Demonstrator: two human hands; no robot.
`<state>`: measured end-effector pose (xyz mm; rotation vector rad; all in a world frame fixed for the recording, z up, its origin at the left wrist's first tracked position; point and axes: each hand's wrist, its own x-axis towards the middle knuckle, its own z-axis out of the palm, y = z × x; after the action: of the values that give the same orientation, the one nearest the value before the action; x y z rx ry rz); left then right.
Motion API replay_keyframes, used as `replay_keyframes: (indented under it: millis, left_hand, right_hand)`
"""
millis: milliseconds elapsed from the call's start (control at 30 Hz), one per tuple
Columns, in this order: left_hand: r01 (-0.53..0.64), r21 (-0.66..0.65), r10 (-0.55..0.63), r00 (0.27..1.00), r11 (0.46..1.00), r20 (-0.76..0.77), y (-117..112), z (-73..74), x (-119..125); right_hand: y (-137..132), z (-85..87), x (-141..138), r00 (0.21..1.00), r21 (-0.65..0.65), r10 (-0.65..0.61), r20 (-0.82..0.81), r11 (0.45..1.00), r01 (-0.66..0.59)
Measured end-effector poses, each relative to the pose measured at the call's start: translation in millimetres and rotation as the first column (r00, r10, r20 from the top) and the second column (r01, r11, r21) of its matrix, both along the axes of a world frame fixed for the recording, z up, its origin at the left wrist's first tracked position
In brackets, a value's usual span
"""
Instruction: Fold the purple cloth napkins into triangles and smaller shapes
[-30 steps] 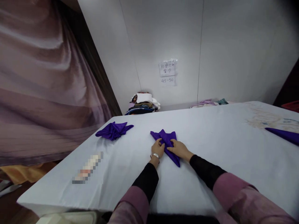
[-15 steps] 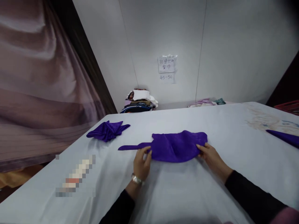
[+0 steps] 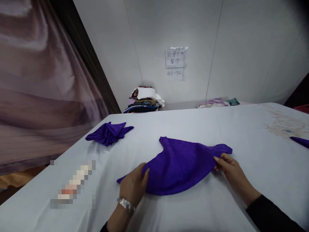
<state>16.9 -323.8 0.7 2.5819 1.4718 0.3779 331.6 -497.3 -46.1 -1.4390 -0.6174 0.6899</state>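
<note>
A purple cloth napkin (image 3: 178,164) stretches between my two hands above the white-covered table (image 3: 193,124). My left hand (image 3: 134,183), with a silver watch or bracelet on its wrist, pinches the left part of the cloth between thumb and fingers. At the right side, my right hand (image 3: 229,166) grips the napkin's edge in a pinch. The lower edge hangs in a curve, and one corner points up and away. Part of the napkin pokes out to the left beyond my left hand. Further back on the left lies a folded purple napkin (image 3: 108,133).
A purple cloth tip (image 3: 300,141) shows at the right edge, near a faint print on the tablecloth. Stacked clothes (image 3: 145,100) and more fabric (image 3: 214,102) sit behind the table. A paper sign (image 3: 175,62) hangs on the wall. A pinkish curtain (image 3: 43,90) hangs at left.
My hands have moved apart and nearer to me, the left one down and leftward, the right one to the right. Between them the napkin has spread wider, its lower edge now bowed.
</note>
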Motion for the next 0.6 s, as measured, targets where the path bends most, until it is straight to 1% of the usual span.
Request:
replay_keyframes:
  millis: [67,100,133,200,300,367,433,467,500,533,567,600]
  left_hand:
    - [0.084,0.108,-0.089,0.995,0.991,0.036,13,-1.5,11]
    - [0.126,0.132,-0.131,0.991,0.983,0.032,18,-5.2,16]
    - [0.158,0.129,-0.161,0.987,0.979,0.012,23,-10.2,21]
    - [0.179,0.065,-0.176,0.983,0.982,-0.050,28,-21.1,27]
    - [0.138,-0.067,-0.144,0.985,0.988,-0.097,28,-31.5,27]
    - [0.075,-0.122,-0.085,0.993,0.990,-0.077,26,-32.5,18]
    - [-0.016,-0.143,0.007,0.998,0.990,-0.061,24,-31.1,5]
    - [-0.063,-0.144,0.055,0.997,0.988,-0.058,23,-30.4,-3]
    - [-0.105,-0.149,0.098,0.994,0.983,-0.056,22,-29.9,-12]
    - [-0.136,-0.164,0.129,0.990,0.977,-0.049,22,-29.6,-20]
    - [-0.152,-0.186,0.147,0.988,0.971,-0.038,21,-29.6,-27]
    - [-0.157,-0.211,0.155,0.988,0.965,-0.023,21,-29.6,-34]
  right_hand:
    - [-1,-1.2,0,0.999,-0.022,0.017,0.031,1.000,-0.016]
    - [-2,-1.5,0,0.999,-0.032,0.028,0.043,0.999,-0.026]
    - [-3,-1.6,0,0.998,-0.038,0.035,0.052,0.999,-0.033]
    - [-4,-1.1,1,0.997,-0.044,0.044,0.062,0.998,-0.041]
    - [-7,0.8,5,0.998,-0.025,0.025,0.057,0.999,-0.023]
    - [-8,1.9,8,0.998,0.005,-0.032,0.053,0.999,0.032]
    - [-9,2.0,10,0.997,0.004,-0.065,0.051,0.998,0.065]
    - [-10,1.7,10,0.998,-0.034,-0.042,0.047,0.998,0.044]
    - [-11,1.2,9,0.999,-0.097,0.017,0.036,0.995,-0.013]
    - [-12,0.9,8,0.995,-0.168,0.101,0.015,0.981,-0.097]
    - [-13,1.1,6,0.980,-0.239,0.197,-0.010,0.952,-0.193]
    - [-14,2.0,3,0.954,-0.298,0.297,-0.033,0.908,-0.293]
